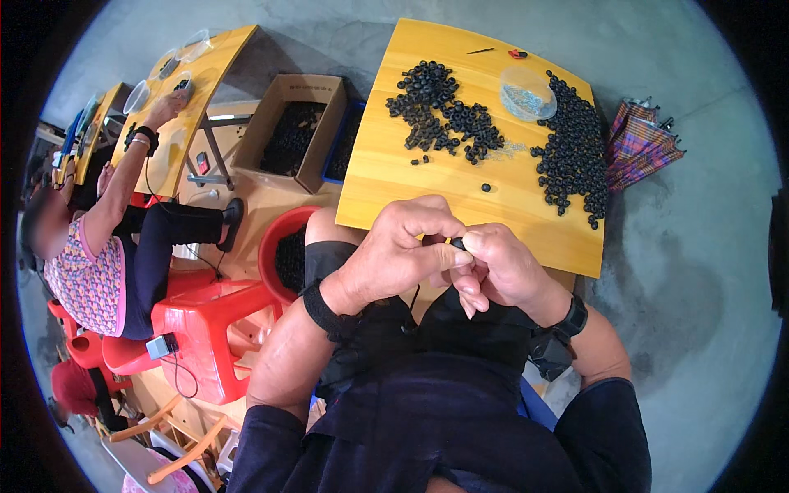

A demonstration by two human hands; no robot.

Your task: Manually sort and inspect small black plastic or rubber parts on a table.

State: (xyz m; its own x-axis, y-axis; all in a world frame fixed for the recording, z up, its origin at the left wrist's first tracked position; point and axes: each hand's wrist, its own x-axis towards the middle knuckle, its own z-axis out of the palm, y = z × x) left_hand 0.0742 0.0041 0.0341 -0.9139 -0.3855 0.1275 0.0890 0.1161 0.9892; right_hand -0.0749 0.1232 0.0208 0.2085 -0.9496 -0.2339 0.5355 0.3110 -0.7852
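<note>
Over the near edge of the yellow table (386,193), my two hands meet in front of my lap. My left hand (407,246) is closed in a pinch, and my right hand (505,267) pinches from the other side. Between the fingertips shows a small round black part (458,243), mostly covered by them. One loose black part (486,187) lies just beyond my hands. Farther back are a heap of small black parts (427,86) on the left and a larger spread (571,140) on the right. A clear tub (528,92) holding small bluish-silver pieces stands between them.
Tiny clear or silvery bits (514,149) lie near the tub. A red tool (517,54) is at the far edge. A red bucket (275,246), red stool (214,329) and cardboard box (316,148) stand left; a plaid umbrella (641,144) right. Another person (90,263) works at the left table.
</note>
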